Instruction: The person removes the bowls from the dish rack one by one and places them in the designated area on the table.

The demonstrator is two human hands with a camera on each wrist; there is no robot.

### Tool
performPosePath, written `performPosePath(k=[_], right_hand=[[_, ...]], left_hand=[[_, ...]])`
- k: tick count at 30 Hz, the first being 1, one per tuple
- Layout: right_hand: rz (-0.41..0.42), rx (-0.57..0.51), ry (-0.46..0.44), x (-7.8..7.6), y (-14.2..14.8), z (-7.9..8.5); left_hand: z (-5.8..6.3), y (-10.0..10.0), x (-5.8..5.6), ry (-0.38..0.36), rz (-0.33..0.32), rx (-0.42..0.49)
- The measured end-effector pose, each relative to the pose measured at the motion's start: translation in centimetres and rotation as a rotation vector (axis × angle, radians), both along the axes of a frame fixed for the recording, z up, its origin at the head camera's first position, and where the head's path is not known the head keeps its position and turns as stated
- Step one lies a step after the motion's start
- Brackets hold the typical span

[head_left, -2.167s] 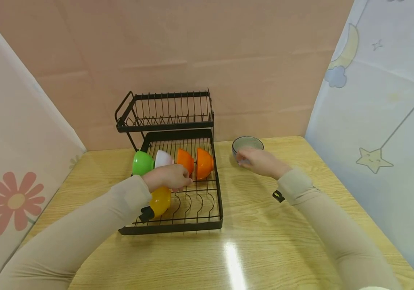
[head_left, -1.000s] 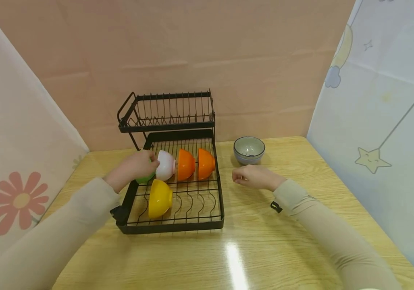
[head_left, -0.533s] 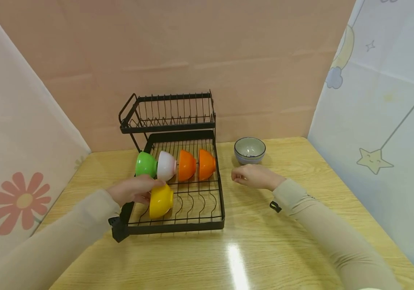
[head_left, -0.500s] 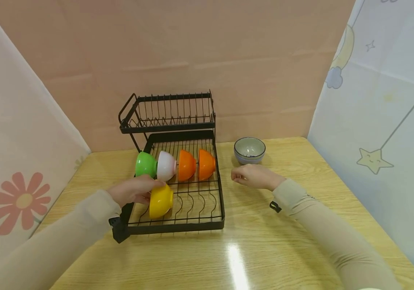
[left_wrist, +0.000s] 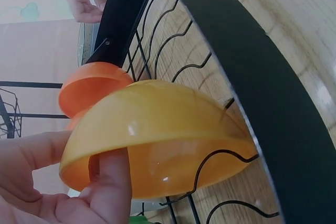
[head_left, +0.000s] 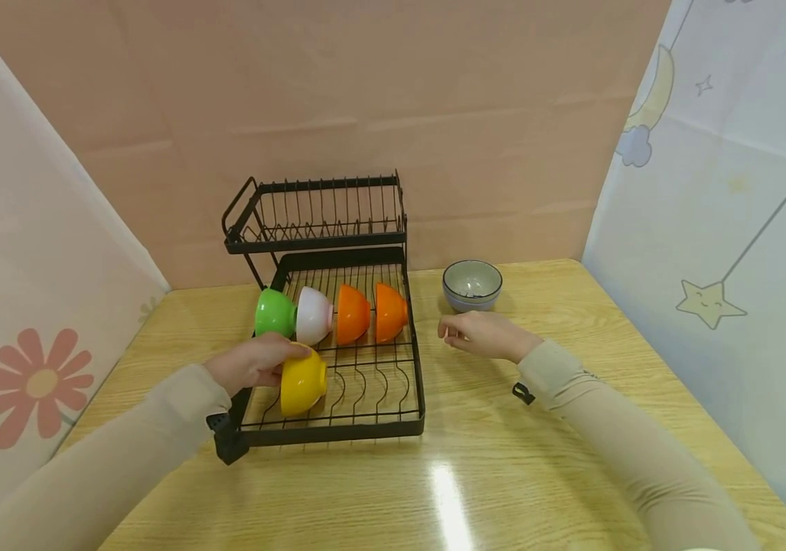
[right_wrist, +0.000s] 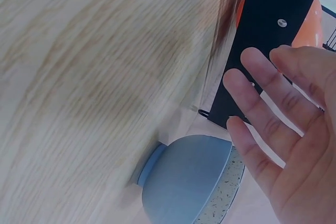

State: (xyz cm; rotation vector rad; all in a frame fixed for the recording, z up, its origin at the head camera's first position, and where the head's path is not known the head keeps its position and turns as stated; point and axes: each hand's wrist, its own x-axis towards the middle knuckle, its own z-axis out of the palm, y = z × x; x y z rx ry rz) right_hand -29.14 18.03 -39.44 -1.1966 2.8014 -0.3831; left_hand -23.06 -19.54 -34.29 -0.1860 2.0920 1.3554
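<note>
A yellow bowl [head_left: 303, 383] stands on its side in the front row of the black dish rack [head_left: 324, 436]. My left hand [head_left: 255, 363] pinches its rim; in the left wrist view the fingers [left_wrist: 113, 182] reach inside the yellow bowl [left_wrist: 152, 114] and the thumb side lies outside. Behind it a green bowl [head_left: 275, 312], a white bowl [head_left: 313, 316] and two orange bowls [head_left: 353, 314] stand sideways in a row. My right hand [head_left: 482, 335] holds nothing, its fingers [right_wrist: 262, 114] loosely bent, in front of a grey-blue bowl [head_left: 472, 285] that sits upright on the table.
The rack's upper tier [head_left: 317, 214] rises at the back over the lower one. Pale wooden table [head_left: 503, 459] surrounds the rack. A pinkish cloth wall [head_left: 489, 153] closes the back, and printed panels [head_left: 723, 229] stand at both sides.
My left hand went from over the rack out to the left by the green bowl, then down to grip the yellow bowl's rim. The right hand drew back from the grey-blue bowl.
</note>
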Motion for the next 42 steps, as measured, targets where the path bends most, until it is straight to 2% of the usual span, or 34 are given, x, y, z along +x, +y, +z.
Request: performPosePath(k=[3,7,12,14,16,22,26,29,31,34,36,39,42], right_hand=[[0.002,-0.003,0.001,0.0,0.0,-0.1],[0.001,-0.012,-0.013,-0.1,0.1,-0.2],[-0.001,-0.016,-0.018,-0.1,0.0,-0.1],[-0.001,-0.01,-0.006,-0.2,0.1,0.0],[0.0,-0.001,0.008,-0.2,0.1,0.0],[-0.003,0.012,0.007,-0.2,0.2,0.2],[0.001,-0.002,-0.007,-0.2,0.3,0.4],[-0.004,-0.003,-0.021,-0.4,0.4,0.4],[-0.012,0.005,-0.026,-0.3,0.4,0.4],[-0.014,0.011,-0.022,-0.3,0.4,0.5],[-0.008,0.009,-0.01,-0.2,0.4,0.6],[-0.003,0.004,-0.002,-0.2,0.4,0.7],[0.004,-0.003,-0.004,-0.1,0.5,0.8]], left_hand=[[0.3,-0.2,0.1,-0.002,-0.017,0.002],[1.1,-0.2,0.0,-0.006,-0.071,0.021],[2.7,1.0,-0.2,-0.002,-0.143,0.071],[3.8,1.8,-0.2,0.033,-0.162,0.084],[5.0,2.7,0.0,0.109,-0.199,0.065],[8.3,5.2,1.1,0.447,-0.334,-0.1],[8.9,6.8,2.3,0.719,-0.388,-0.248],[8.5,7.7,3.1,1.015,-0.452,-0.358],[8.1,8.2,3.5,1.255,-0.509,-0.421],[7.5,8.7,3.5,1.601,-0.589,-0.505],[7.2,8.9,3.3,1.763,-0.629,-0.535],[6.7,9.3,2.8,1.904,-0.674,-0.564],[6.1,9.4,2.3,1.942,-0.714,-0.602]])
